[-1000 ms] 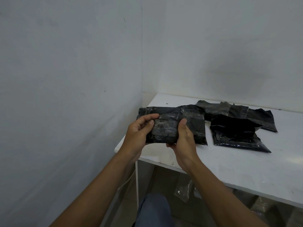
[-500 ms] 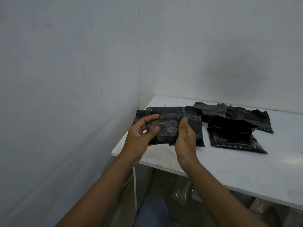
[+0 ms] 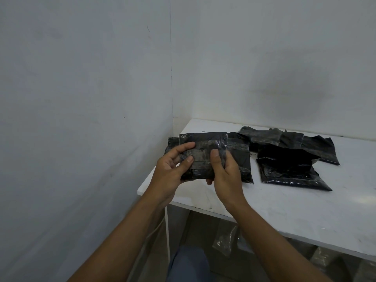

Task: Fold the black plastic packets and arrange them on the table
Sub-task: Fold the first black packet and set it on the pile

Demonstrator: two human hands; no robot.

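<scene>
We are folding a black packet [image 3: 203,143] mid-frame, left hand [image 3: 168,171] and right hand [image 3: 225,176] pinching it; next probably needs creasing it flat.

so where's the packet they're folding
Head view, centre: the packet is gripped between the left hand and right hand over the left end of the table, left of the pile.

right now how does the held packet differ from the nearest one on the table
The held packet is gripped by the left hand and right hand; the table packet lies untouched. The held packet looks folded over; the table packet lies spread wider. Both are black plastic.
</scene>
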